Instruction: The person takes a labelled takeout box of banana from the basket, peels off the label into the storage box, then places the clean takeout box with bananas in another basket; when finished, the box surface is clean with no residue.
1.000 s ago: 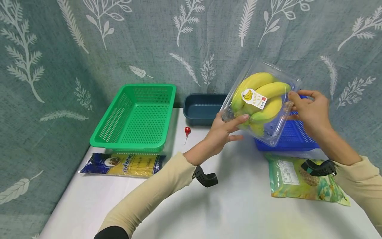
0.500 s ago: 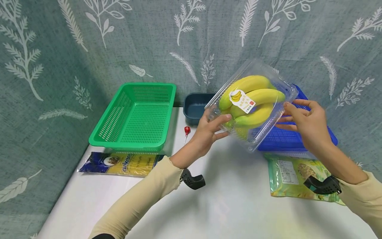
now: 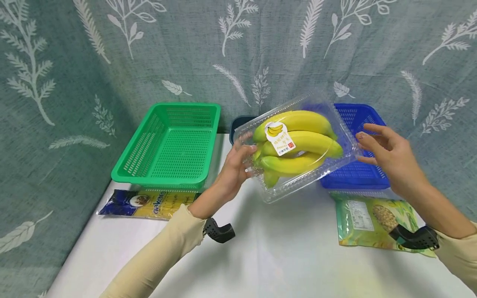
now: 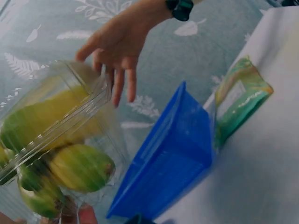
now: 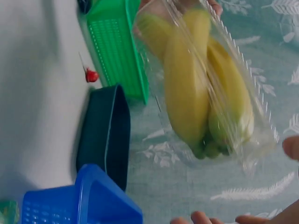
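A clear plastic box of bananas [image 3: 298,142] with a white label is held tilted above the table. My left hand [image 3: 231,169] grips its left end, thumb on top. Beside the box's right end is my right hand [image 3: 389,155], its fingers spread and the thumb near the edge. In the right wrist view, a gap shows between the bananas' box [image 5: 205,88] and the right thumb and fingertips. The left wrist view has the right hand [image 4: 121,44] with fingers extended by the box [image 4: 51,121].
A green basket [image 3: 214,145] stands left, above a pasta packet [image 3: 149,203]. The blue basket [image 3: 354,182] is partly behind the box, with a green bag [image 3: 357,223] in front. A dark blue tray [image 3: 238,121] is mostly hidden; a red lollipop [image 5: 91,75] lies near it.
The box has moved left and slightly down with my left hand, turning closer to level. My right hand's fingers have come off its right edge.
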`<action>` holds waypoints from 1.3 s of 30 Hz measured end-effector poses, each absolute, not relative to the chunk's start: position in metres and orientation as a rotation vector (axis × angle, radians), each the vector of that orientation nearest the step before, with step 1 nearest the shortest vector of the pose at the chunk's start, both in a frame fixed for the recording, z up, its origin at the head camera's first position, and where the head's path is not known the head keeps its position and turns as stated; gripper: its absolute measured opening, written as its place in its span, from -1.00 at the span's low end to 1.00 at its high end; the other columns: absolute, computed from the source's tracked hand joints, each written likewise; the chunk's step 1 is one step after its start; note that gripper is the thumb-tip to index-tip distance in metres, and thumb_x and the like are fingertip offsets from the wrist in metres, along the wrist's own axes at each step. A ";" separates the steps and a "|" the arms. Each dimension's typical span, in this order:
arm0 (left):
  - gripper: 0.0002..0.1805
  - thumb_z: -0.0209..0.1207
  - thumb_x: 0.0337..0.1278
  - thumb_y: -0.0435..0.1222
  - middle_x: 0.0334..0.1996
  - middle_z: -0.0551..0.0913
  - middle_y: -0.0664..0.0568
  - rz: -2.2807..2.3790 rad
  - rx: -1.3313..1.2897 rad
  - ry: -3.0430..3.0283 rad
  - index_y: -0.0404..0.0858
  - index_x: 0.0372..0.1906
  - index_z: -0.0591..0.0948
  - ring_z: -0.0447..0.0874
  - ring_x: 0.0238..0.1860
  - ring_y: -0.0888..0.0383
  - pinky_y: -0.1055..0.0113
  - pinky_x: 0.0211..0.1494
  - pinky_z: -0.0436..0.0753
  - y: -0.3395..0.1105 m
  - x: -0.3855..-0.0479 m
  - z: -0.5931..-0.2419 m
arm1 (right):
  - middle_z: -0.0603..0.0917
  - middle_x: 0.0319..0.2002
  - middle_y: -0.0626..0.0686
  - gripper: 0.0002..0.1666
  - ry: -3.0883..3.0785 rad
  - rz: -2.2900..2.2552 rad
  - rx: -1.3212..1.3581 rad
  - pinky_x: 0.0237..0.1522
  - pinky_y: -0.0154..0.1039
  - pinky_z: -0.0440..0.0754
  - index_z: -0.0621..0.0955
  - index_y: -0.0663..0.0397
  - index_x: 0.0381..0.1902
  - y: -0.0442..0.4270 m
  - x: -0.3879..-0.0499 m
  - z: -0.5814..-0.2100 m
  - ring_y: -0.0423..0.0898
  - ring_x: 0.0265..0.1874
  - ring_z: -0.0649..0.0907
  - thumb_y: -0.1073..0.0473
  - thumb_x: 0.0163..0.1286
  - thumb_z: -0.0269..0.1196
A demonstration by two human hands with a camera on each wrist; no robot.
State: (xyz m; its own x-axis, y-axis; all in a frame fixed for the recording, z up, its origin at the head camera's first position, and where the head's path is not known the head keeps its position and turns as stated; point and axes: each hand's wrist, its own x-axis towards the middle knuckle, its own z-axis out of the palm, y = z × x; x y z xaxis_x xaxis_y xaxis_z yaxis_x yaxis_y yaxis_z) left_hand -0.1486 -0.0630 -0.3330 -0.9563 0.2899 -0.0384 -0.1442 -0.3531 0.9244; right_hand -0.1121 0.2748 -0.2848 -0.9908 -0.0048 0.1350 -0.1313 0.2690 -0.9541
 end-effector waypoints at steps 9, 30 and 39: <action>-0.22 -0.02 0.07 -0.03 0.18 0.37 -0.13 2.278 0.264 1.664 -0.09 0.48 0.23 0.39 0.15 -0.05 -0.07 0.11 0.48 -0.086 -0.136 -0.329 | 0.41 0.28 -0.02 -0.38 -2.480 1.977 0.492 -0.14 -0.31 0.71 0.25 -0.08 0.55 0.258 -0.100 -0.291 -0.19 0.12 0.57 0.24 0.59 -0.01; -0.21 0.27 0.20 -0.20 0.24 0.49 -0.21 1.976 0.419 2.078 0.04 0.52 0.24 0.63 0.06 -0.14 0.03 -0.04 0.72 -0.142 -0.106 -0.353 | 0.51 0.23 0.32 -0.31 -2.676 1.917 0.263 -0.18 -0.10 0.75 0.22 0.25 0.51 0.199 -0.071 -0.338 0.06 0.13 0.61 0.14 0.55 0.15; -0.28 0.29 0.20 -0.17 0.10 0.58 -0.24 1.902 0.214 2.070 -0.05 0.45 0.31 0.66 0.00 -0.08 0.05 -0.09 0.73 -0.147 -0.099 -0.387 | 0.38 0.32 0.47 -0.15 -2.767 1.966 0.016 -0.17 0.02 0.73 0.10 0.32 0.54 0.185 -0.068 -0.371 0.37 0.28 0.42 0.02 0.53 0.18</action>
